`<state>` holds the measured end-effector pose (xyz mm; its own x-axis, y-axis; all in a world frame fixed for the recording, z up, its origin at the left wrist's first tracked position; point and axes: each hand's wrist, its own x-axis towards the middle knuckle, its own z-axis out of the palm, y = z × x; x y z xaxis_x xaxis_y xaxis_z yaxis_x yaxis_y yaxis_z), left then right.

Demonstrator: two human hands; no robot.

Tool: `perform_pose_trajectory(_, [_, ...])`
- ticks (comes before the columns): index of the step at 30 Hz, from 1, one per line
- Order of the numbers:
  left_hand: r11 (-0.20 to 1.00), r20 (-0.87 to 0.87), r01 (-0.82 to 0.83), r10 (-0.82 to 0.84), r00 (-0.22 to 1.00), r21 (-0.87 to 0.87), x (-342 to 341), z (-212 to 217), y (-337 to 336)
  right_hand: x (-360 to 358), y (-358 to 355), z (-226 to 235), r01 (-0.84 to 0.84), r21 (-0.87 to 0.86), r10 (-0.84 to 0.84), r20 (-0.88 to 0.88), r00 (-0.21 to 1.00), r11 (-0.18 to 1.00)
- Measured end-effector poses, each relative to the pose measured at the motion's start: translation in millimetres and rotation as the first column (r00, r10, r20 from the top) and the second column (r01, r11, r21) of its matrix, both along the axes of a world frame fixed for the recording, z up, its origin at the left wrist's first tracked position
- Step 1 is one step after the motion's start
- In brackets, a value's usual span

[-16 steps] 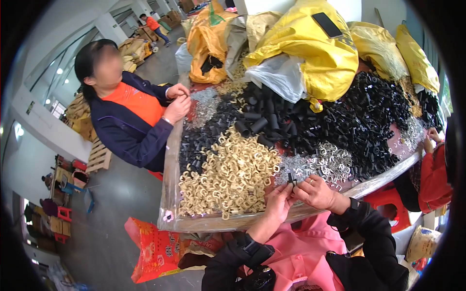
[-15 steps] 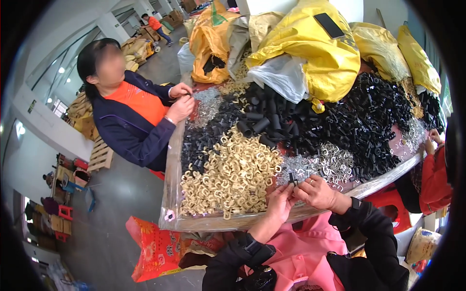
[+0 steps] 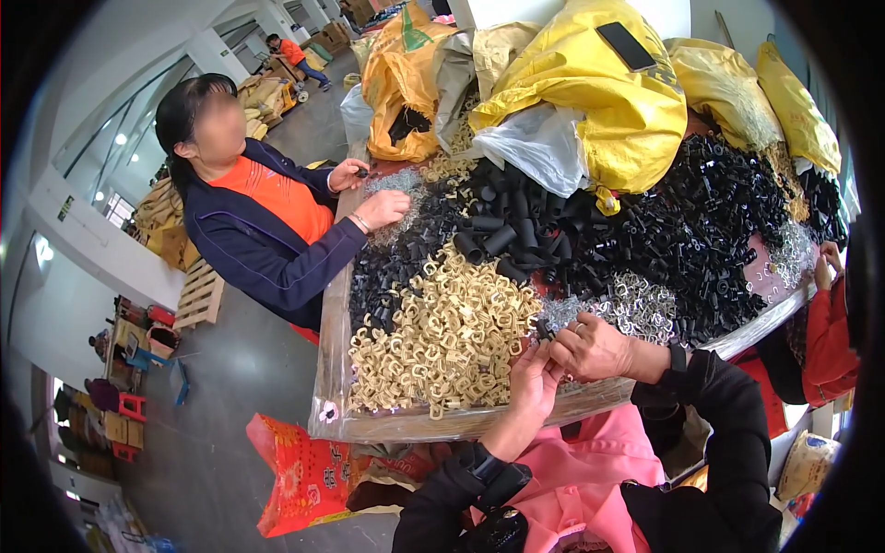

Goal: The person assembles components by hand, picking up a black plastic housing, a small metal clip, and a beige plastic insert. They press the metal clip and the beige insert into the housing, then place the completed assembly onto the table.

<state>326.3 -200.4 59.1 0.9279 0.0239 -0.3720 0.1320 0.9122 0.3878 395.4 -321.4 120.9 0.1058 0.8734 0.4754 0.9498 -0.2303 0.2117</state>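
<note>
Above the table's near edge my two hands meet, fingertips together. My left hand pinches the lower part of a small black plastic piece, which stands up between the fingers. Closed fingers of my right hand, with a ring on one, press at the same piece from the right; anything smaller in them is hidden. Left of my hands lies a big heap of cream-coloured U-shaped plastic pieces. Just behind them are small clear or silvery bits and a pile of silvery U-shaped clips.
Black plastic parts heap across the table. Yellow sacks stand at the back, a phone on one. A co-worker handles parts at the left; another person's red sleeve shows at right. A red bag sits below.
My hands stay together and have shifted slightly, the right one turning over the black piece. The co-worker at the left has parted their hands, one now reaching into the small silvery bits.
</note>
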Motion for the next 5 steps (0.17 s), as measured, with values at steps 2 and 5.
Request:
perform_pose_trajectory(2, [0.999,0.038,-0.019,0.017,0.999,0.048,1.0,-1.7,1.1,-1.0,1.2,-0.8,0.015,-0.004,-0.015,-0.014,1.000,1.000])
perform_pose_trajectory(5, [0.975,0.150,-0.099,0.069,0.986,0.199,5.1,3.2,3.4,-1.7,2.2,1.0,0.044,-0.017,-0.045,-0.037,0.998,0.999])
